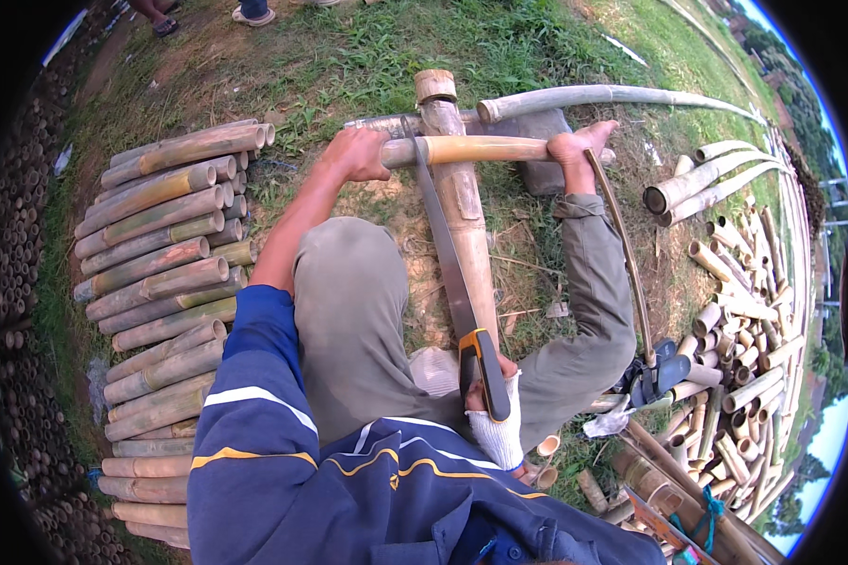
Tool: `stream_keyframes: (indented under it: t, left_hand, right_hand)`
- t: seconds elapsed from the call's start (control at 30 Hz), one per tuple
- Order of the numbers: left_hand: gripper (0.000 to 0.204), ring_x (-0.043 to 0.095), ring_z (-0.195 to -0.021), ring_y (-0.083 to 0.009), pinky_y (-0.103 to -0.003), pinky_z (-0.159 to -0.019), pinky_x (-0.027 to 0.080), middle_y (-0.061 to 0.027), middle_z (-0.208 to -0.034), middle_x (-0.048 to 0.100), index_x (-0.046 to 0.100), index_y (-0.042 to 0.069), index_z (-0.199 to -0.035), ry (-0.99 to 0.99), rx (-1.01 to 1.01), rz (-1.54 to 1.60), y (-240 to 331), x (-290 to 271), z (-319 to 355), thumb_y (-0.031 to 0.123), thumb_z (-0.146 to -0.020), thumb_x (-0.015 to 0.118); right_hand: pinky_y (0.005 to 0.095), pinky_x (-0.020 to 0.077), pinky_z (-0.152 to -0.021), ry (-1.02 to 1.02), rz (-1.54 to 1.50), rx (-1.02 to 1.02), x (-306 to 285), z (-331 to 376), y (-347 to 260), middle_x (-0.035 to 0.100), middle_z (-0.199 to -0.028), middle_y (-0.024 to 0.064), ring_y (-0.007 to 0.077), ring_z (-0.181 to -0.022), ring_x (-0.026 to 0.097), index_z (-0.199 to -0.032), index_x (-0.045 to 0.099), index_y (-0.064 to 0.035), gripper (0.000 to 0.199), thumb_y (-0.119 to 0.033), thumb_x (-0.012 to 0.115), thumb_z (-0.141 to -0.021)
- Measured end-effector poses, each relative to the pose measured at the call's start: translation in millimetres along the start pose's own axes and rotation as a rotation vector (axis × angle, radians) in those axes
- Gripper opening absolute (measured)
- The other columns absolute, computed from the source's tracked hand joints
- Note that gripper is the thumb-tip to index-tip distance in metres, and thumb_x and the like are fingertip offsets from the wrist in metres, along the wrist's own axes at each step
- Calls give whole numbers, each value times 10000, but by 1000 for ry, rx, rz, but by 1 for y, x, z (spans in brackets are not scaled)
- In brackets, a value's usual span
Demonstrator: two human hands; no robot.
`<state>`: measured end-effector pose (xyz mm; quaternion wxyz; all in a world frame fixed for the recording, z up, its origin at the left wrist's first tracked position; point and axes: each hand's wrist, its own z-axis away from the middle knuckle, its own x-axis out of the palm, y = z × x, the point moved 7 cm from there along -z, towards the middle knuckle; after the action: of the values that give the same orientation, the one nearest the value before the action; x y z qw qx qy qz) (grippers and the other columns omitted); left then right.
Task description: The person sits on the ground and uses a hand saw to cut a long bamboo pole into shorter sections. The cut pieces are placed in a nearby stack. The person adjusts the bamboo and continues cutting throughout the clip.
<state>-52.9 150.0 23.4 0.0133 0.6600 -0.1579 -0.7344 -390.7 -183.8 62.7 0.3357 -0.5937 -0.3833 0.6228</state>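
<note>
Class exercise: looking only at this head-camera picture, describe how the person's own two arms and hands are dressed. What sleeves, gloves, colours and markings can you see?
The left hand is bare, and the forearm behind it is uncovered up to a blue sleeve with white and yellow stripes, pushed up near the elbow. The right hand wears a white knitted glove that leaves the fingertips free. Little of the right arm shows behind it.

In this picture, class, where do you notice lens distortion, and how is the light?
Head view: fisheye bends the long bamboo pole and stacked bamboo toward the black rim; daylight is soft, without hard shadows; the saw is sharp.
</note>
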Motion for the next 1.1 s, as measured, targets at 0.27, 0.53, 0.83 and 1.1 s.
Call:
stream_keyframes:
  t: [0.27, 0.53, 0.83, 1.1]
  left_hand:
    - [616, 750, -1047, -393, -486, -958, 599, -224, -1084, 783, 734, 62, -1208, -6, -20, -25, 11, 2, -10, 397, -697, 823]
    - [591, 740, -1064, -401, -488, -982, 585, -227, -1095, 779, 745, 61, -1169, -31, -37, 20, -9, 1, -5, 370, -670, 814]
    - [597, 743, -1058, -405, -500, -983, 586, -232, -1098, 776, 732, 44, -1177, -56, -45, 4, 0, 10, 1, 386, -694, 811]
    - [667, 734, -1099, -395, -496, -1001, 580, -231, -1152, 772, 738, 58, -1229, -75, -11, 25, 4, -2, -8, 426, -680, 825]
  right_hand:
    - [333, 509, -998, 17, -197, -124, 80, -217, 3, 634, -1211, 130, 221, -1090, 627, -1414, 494, -17, 517, 16, 643, -919]
    - [337, 491, -1009, -66, -170, 6, 31, -75, -18, 594, -1244, 157, 233, -1110, 615, -1475, 451, -19, 577, 6, 612, -922]
    - [319, 497, -994, -49, -227, 6, 57, -130, 0, 585, -1273, 146, 225, -1104, 617, -1427, 500, -15, 532, 16, 622, -910]
    - [340, 526, -965, -5, -256, -12, 91, -214, -17, 632, -1218, 142, 224, -1042, 656, -1375, 497, -22, 530, -9, 681, -878]
